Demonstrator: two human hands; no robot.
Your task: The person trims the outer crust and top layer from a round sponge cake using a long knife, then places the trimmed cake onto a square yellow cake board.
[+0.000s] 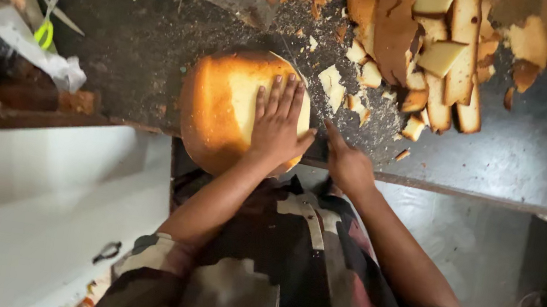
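Round sponge cake (223,107) under flat left hand (278,122)

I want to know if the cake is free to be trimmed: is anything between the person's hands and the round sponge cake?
Nothing visible. The left hand lies flat on the round golden-brown sponge cake; the right hand sits at its right edge on the dark worktop. Cut crust scraps lie further back.

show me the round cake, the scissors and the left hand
round cake (216,106), head view, on its browned top left of the hand
scissors (43,33), head view, on a green handle loop
left hand (278,127), head view, on the back of the hand pressed flat on the cake
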